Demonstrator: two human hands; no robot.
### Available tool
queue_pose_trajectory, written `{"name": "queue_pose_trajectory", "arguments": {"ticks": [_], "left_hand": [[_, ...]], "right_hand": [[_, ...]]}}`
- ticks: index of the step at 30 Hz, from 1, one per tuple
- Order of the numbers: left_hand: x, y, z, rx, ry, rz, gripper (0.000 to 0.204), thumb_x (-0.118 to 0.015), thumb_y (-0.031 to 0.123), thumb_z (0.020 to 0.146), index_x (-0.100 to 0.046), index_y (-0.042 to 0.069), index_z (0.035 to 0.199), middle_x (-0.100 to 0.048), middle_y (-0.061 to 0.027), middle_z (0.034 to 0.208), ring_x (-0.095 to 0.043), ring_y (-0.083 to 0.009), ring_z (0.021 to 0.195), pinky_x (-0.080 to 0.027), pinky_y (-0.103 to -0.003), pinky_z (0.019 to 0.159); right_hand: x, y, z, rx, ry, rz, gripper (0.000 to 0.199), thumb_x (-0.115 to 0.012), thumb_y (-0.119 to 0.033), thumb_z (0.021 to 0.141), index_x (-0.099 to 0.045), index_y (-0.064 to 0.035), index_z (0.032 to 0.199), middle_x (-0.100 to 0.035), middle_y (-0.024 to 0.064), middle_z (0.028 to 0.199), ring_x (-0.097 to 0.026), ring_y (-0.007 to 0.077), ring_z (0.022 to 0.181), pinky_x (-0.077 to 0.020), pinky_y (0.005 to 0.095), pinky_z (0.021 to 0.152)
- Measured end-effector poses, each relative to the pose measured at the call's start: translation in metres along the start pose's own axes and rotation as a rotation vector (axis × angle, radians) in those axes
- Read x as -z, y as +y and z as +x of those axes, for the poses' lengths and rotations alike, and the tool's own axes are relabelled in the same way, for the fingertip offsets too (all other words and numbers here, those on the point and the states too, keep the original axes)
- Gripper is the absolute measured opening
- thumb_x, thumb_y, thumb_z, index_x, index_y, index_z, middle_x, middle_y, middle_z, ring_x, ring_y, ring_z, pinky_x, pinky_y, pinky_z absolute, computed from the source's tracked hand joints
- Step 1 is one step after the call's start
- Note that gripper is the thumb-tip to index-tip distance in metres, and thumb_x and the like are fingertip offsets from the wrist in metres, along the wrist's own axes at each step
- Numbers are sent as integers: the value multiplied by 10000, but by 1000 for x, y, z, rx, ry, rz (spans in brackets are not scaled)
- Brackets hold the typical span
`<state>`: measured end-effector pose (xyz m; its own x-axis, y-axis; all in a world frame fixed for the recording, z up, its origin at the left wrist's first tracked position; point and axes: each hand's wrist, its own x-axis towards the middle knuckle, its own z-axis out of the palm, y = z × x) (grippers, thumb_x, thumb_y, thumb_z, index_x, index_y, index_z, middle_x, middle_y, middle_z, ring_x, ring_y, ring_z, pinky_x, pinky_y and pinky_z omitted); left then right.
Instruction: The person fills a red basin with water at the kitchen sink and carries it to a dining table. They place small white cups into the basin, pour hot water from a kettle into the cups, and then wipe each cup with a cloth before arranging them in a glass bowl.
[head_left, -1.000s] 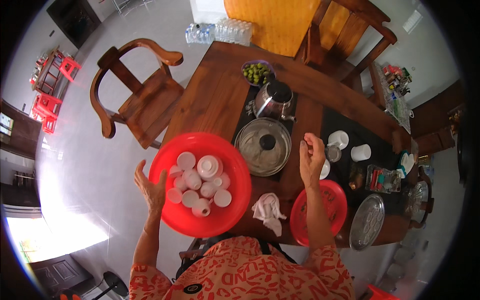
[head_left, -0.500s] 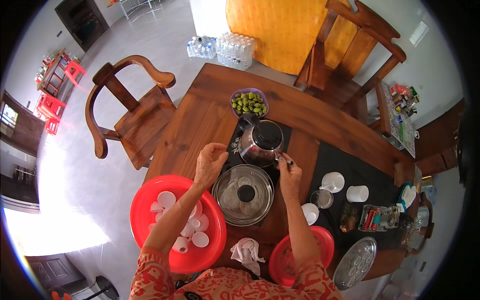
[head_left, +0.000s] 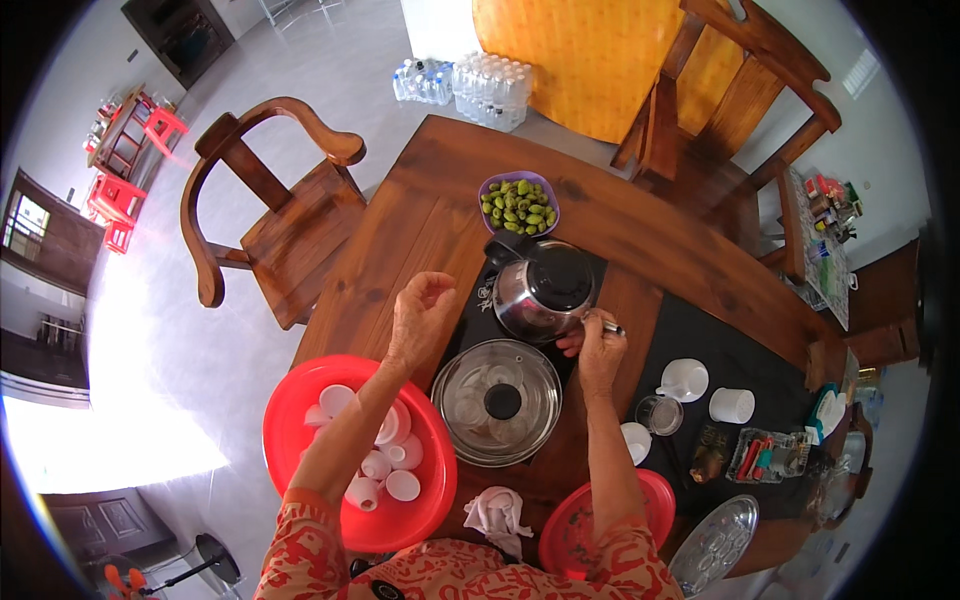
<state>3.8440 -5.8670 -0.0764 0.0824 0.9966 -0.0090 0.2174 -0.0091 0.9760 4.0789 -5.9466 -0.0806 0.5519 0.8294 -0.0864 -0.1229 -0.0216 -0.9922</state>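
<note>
Finding kettle [head_left: 550,285] on dark mat [head_left: 470,322], mid-worktop [head_left: 420,200]. Noting long axis running from handle [head_left: 507,247] at far left to spout [head_left: 614,328] at near right. Recording right hand [head_left: 602,358] as nearer, grip bent in at spout; clamped or merely touching, cannot tell. Logging left hand [head_left: 424,308] left of kettle, grip apart, empty. Listing lidded pan [head_left: 502,402] just nearside, purple bowl [head_left: 484,188] beyond.

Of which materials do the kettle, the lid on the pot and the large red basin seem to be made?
Kettle: probably polished stainless steel, given its shiny silver wall. Pot lid: likely clear, glossy glass; one sees inside through it. Basin: apparently smooth plastic, evenly red and slightly shiny.
</note>
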Motion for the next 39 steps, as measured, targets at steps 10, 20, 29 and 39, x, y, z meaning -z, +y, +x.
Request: {"name": "queue_pose_trajectory", "arguments": {"ticks": [10,20,29,39], "left_hand": [[20,69,-14,116,-200,-878,498,-565,323,894,-417,67,1295,-545,-78,1189,-526,-185,1098,-447,-359,903],[173,64,-81,270,228,-725,537,-499,488,878,-566,35,1157,-622,-115,1060,-630,-228,905,-532,-377,804],[312,57,-172,-168,371,19,680,-320,589,932,-592,7,1153,-585,-100,1084,-546,-173,1000,-444,-317,898],[356,63,-195,-254,401,16,447,-447,431,960,-655,57,1091,-652,-63,986,-561,-122,921,-445,-269,868]], "right_hand": [[-40,-107,-47,157,-184,-57,307,-443,-150,901,-556,114,1008,-641,151,691,-637,188,544,-511,251,476],[-121,-66,-166,4,-677,109,433,-590,-214,908,-464,32,1242,-649,103,952,-641,156,827,-527,266,675],[-89,-57,-223,115,-531,-127,406,-569,-108,902,-449,-6,1276,-583,76,1013,-585,126,859,-493,236,691],[-45,-33,-276,30,-259,-177,309,-538,-164,933,-516,19,1182,-606,61,938,-569,87,759,-451,196,613]]}}
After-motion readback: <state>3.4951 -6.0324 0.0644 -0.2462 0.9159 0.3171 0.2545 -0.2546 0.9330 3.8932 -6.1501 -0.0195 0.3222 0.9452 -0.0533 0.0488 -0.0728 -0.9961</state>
